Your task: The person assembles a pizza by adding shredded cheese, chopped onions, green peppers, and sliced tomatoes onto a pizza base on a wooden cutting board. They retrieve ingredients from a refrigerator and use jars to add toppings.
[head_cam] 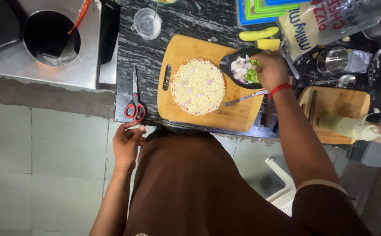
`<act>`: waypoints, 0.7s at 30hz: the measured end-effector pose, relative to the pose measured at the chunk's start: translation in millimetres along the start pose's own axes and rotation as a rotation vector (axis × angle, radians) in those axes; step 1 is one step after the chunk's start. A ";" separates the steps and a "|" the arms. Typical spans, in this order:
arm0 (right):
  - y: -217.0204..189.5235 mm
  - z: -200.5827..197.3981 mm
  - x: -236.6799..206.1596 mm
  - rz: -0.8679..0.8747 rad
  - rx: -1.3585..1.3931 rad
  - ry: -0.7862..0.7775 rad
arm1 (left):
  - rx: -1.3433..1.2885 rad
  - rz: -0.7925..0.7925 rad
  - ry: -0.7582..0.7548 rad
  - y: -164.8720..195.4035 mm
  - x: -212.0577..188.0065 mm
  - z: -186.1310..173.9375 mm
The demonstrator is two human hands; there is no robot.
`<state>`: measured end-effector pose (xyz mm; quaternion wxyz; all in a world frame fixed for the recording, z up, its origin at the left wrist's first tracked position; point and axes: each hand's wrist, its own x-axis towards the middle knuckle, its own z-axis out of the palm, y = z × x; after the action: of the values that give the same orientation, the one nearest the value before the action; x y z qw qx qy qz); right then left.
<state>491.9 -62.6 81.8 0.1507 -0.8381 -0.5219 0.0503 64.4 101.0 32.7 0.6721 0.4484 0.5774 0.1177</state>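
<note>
We stand at a dark speckled stone bench (190, 22) above a grey tiled floor (46, 144). A steel box with a round pot hole (50, 37) sits at the far left. On the bench lies a big light wooden cutting board (238, 116), and on it rests a round flat pizza covered in white grated cheese (198, 86) with a few onion bits. A black plate of chopped onion and green pepper (243, 70) sits half on the board, just beside the pizza.

Our right hand (270, 69) is over that plate, fingers bunched together on the chopped bits; we cannot tell how much they hold. Our left hand (127, 144) rests at the bench edge, fingers loosely curled and holding nothing, near the red-handled scissors (135, 102).

A small silver knife (245, 98) lies on the board by the plate.

To do it well, we should pinch small bits and drop them evenly, edges too, not in one heap.
</note>
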 end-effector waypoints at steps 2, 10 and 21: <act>-2.6 -0.8 2.0 -0.019 0.019 -0.010 | 0.008 0.008 -0.043 0.6 -0.3 9.6; 2.4 -1.7 -5.0 0.131 0.237 0.065 | 0.000 0.141 -0.164 14.9 5.1 31.0; -141.1 59.2 -98.1 0.354 1.423 -0.361 | -0.160 0.007 -0.699 14.4 -10.4 82.9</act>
<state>312.1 -80.3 61.5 0.5572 -0.5885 -0.2378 0.5353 139.5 63.5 44.6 0.8616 0.4093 0.3002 0.0043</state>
